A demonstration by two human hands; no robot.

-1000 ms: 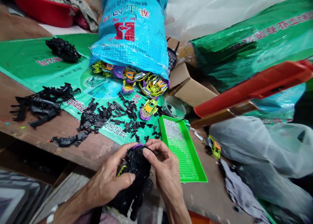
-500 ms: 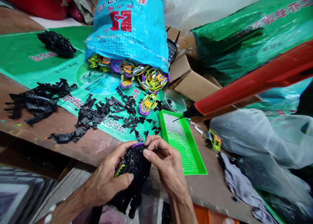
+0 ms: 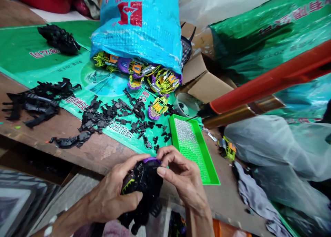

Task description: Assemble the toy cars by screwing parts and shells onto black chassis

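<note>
Low in the view, over the table's front edge, I hold a black plastic toy car body with a purple end and a yellow-green strip on its side. My left hand is closed around its left side, the thumb lying across the black face. At the upper right corner, by the purple end, my right hand pinches the edge between thumb and bent fingers. Whether a small part is also between those fingertips is hidden. Just beyond lie loose small black plastic parts and a finished-looking yellow-green and purple car shell.
A green tray of small silver screws stands right of my hands. An orange-red electric screwdriver reaches in over its far end. A blue sack spills car shells behind. Larger black parts lie left; a grey cloth lies right.
The view has shifted slightly, so my hands and the toy car sit a little lower and further right. Both hands keep nearly the same hold on it.
</note>
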